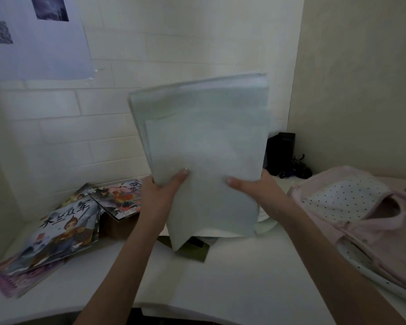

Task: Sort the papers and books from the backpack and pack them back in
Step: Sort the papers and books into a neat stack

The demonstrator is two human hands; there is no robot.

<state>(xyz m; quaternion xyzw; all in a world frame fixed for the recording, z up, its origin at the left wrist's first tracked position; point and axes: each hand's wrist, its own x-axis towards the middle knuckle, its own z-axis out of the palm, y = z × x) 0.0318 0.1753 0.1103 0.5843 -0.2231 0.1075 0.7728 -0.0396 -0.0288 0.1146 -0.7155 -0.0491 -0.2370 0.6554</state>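
papers [204, 146] – matt paper | books [63, 233] – glossy covers | backpack [361, 221] – soft cloth

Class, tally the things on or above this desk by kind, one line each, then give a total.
Paper stack, held by both hands: 1
Picture books showing a cover: 2
Pink backpack: 1
Green item under the papers: 1
Black box: 1
Total: 6

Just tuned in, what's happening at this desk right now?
A person holds a stack of white papers upright above the desk, left hand and right hand gripping its lower edge. Picture books lie in a loose pile at the left. The pink backpack lies open at the right, papers not yet packed.
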